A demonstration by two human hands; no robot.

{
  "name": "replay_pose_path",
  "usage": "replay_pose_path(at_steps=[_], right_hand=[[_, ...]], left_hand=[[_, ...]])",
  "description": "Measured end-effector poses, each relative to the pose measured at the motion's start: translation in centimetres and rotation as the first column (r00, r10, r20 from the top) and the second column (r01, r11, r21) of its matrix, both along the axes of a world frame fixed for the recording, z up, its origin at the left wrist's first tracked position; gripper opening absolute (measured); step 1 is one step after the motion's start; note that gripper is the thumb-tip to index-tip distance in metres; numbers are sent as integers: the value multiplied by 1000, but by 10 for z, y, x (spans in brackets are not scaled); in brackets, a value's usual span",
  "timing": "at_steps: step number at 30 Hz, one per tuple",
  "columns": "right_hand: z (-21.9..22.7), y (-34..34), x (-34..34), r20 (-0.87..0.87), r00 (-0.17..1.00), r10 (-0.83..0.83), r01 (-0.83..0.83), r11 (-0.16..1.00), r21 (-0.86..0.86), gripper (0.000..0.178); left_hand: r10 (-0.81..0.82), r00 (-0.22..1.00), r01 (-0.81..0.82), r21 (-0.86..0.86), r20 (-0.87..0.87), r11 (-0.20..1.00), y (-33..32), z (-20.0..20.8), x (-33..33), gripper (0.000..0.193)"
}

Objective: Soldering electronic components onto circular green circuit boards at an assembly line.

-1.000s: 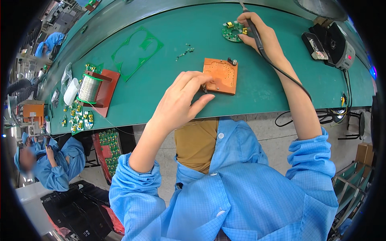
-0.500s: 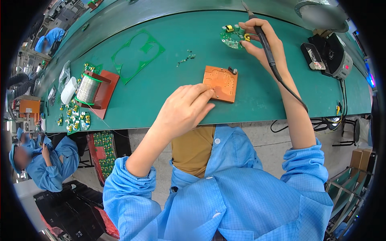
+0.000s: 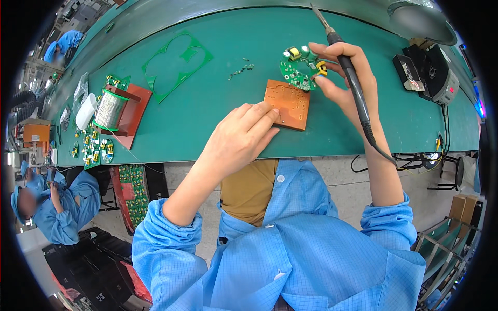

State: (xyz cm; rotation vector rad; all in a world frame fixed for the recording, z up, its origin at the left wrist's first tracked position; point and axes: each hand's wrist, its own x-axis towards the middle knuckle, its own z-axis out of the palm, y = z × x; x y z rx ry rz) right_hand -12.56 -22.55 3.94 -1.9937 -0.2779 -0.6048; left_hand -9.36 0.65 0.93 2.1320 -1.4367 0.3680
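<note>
My right hand [image 3: 367, 83] pinches a ring-shaped green circuit board [image 3: 296, 78] by the yellow part on its right side. A soldering iron [image 3: 353, 83] with a black handle also lies in that hand, its tip pointing up and away to the far left. Just below the circuit board is a square orange fixture block [image 3: 294, 110] on the bench; the board's near edge overlaps the block's far edge in the picture. My left hand [image 3: 241, 132] has its fingers together on the left side of the block, the thumb partly hidden.
Tiny loose components [image 3: 242, 70] lie on the green bench [image 3: 207, 119], near an empty green board frame [image 3: 150, 80]. At left stand a solder wire spool [image 3: 110, 110] and several finished boards [image 3: 93, 150]. A soldering station [image 3: 443, 85] sits at right. Another person [image 3: 65, 207] sits at far left.
My right hand has brought the circuit board and soldering iron nearer to me, toward the orange fixture block. The block has shifted and turned slightly under my left hand.
</note>
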Motion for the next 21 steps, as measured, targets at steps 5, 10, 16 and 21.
replay_pose_path(at_steps=[5, 10, 16, 21], right_hand=[[-6, 6, -5, 44, 999, -5, 2, 998, 59, 42], [-5, 9, -10, 40, 999, 13, -16, 997, 75, 42], [-7, 14, -9, 77, 988, 137, -143, 986, 82, 38], [-3, 13, -7, -28, 963, 268, -270, 957, -108, 38]], left_hand=[[21, 998, -21, -1, -62, 1000, 0, 4, -2, 32], [5, 990, -5, 2, -144, 1000, 7, 12, 3, 33], [-3, 675, -301, -279, -738, 912, 10, 22, 14, 33], [-309, 235, -222, -361, -922, 906, -12, 29, 31, 39]])
